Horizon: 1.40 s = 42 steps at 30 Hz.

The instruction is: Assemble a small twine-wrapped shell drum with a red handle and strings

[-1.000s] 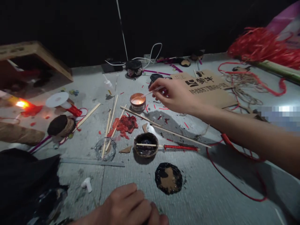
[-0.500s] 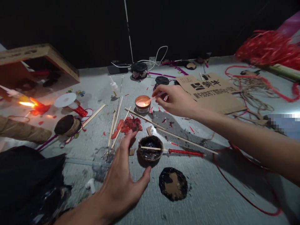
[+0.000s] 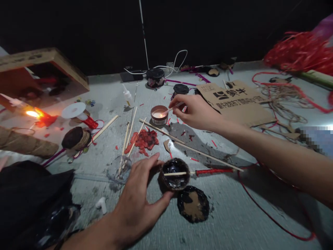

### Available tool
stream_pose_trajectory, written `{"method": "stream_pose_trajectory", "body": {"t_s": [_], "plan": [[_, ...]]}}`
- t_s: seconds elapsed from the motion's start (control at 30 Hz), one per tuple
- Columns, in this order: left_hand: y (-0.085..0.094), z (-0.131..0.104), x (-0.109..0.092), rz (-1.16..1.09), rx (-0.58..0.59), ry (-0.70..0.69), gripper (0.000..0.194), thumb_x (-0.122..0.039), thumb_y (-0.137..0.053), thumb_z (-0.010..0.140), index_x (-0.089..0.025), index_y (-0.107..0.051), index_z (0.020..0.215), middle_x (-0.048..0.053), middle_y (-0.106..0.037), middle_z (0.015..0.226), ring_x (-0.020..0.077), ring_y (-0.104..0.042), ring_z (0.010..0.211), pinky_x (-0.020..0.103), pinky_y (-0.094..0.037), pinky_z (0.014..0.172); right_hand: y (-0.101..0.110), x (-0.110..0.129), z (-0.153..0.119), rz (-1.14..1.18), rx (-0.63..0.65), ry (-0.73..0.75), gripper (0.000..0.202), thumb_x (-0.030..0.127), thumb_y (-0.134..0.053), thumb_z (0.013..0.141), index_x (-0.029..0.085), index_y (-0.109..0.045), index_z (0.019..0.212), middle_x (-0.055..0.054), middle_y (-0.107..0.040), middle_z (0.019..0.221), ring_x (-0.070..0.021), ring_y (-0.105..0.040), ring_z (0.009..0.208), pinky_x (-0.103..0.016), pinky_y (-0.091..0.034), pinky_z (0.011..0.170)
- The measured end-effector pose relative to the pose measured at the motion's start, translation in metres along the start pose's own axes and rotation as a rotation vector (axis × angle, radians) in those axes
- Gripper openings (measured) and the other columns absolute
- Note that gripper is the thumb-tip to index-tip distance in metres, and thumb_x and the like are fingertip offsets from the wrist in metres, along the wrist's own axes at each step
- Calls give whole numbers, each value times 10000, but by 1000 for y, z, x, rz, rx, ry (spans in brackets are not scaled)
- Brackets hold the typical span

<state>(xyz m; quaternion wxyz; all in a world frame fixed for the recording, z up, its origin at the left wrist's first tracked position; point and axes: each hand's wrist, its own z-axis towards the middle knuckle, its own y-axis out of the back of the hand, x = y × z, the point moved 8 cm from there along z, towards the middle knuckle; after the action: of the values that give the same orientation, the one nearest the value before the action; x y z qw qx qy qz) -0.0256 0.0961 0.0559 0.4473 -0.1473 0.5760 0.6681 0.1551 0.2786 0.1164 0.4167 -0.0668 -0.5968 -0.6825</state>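
dark bowl (image 3: 177, 166) at lower middle of the tabletop (image 3: 223, 222), open side up, glossy black inside; can't tell if it rests on the surface or sits just above it. left hand (image 3: 139, 191) gripping its left side, thumb at the near edge, fingers curled along the far left. pale stick runs across the bowl's inside, and a red-wrapped handle (image 3: 213, 172) sticks out to the right in line with it. black disc (image 3: 194, 205) with a brown patch in the middle lies just in front of the bowl; contact between the two unclear.

right hand (image 3: 196, 111) reaches in from the right, thumb and fingers pinched on a thin whitish stick (image 3: 170, 109), its lower end at the small flame in the candle tin (image 3: 159, 121). red lump (image 3: 145, 140), flat and wax-like, between tin and left hand, wooden stick ends touching it. clear ring-shaped piece (image 3: 116, 170) just left of the left hand. small white dropper bottle (image 3: 128, 98) upright behind. printed cardboard (image 3: 244, 111) flat beyond the right hand. far left: white spool (image 3: 73, 110) near a bright flame (image 3: 33, 114).
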Motion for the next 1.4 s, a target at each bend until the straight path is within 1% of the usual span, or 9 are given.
{"method": "stream_pose_trajectory", "body": {"t_s": [0.3,0.53,0.73,0.8,0.9,1.0,1.13,1.27,1.4], "plan": [[-3,-1,-10,-67,81,-54,736,-160,-731,971,-278,-363,1597,129,-721,1395,290,-724,1282,570,-614,1120,-1,-4,-5,45,-34,3,154,133,-621,922,195,-725,1017,-84,-797,946,-249,-729,857,-401,-520,766],[-3,-3,-9,-180,56,-4,475,-178,-726,973,-285,-518,1387,111,-690,1364,268,-732,1260,510,-658,1082,0,-7,-6,73,-49,-5,134,147,-629,920,216,-713,997,-98,-794,982,-263,-728,888,-406,-525,748],[-6,-2,-4,-199,65,20,556,-179,-794,920,-297,-530,1395,105,-681,1329,284,-741,1215,540,-658,1063,-1,-9,-7,82,-66,14,151,118,-624,925,198,-722,1007,-92,-799,970,-252,-729,862,-392,-520,739],[-6,-2,-4,-220,61,21,565,-196,-825,899,-305,-527,1366,98,-682,1335,284,-736,1217,497,-677,1023,-1,-10,-7,80,-76,12,161,103,-623,919,203,-722,999,-76,-796,937,-242,-726,832,-385,-516,731],[1,1,-7,-225,14,21,462,-193,-819,893,-287,-534,1244,87,-694,1314,248,-731,1165,348,-692,833,-2,-10,-6,75,-77,12,171,97,-624,916,210,-721,1000,-63,-792,915,-235,-716,800,-386,-511,728],[20,5,-23,-109,-95,-103,202,-108,-696,942,-234,-539,968,32,-704,1014,176,-693,919,310,-605,745,-2,-11,-6,84,-71,11,164,110,-622,921,213,-720,1004,-71,-787,933,-245,-712,814,-395,-507,724],[25,6,-47,36,-59,-298,355,29,-586,944,-207,-428,731,-53,-478,638,107,-473,615,292,-432,608,-2,-13,-7,83,-73,-2,167,122,-627,914,217,-722,1013,-80,-777,946,-248,-698,808,-403,-503,715],[12,-5,-53,-4,11,-411,395,57,-598,891,-216,-388,698,-63,-428,582,119,-377,570,330,-328,550,-2,-14,-10,82,-75,10,176,130,-605,930,206,-721,1039,-93,-780,993,-257,-712,880,-395,-508,716],[4,-14,-51,-56,-24,-494,425,80,-636,807,-218,-360,684,-66,-414,585,115,-336,560,352,-244,532,-3,-14,-11,92,-60,5,206,102,-575,934,199,-712,1052,-87,-775,978,-250,-721,865,-398,-515,726]]}}
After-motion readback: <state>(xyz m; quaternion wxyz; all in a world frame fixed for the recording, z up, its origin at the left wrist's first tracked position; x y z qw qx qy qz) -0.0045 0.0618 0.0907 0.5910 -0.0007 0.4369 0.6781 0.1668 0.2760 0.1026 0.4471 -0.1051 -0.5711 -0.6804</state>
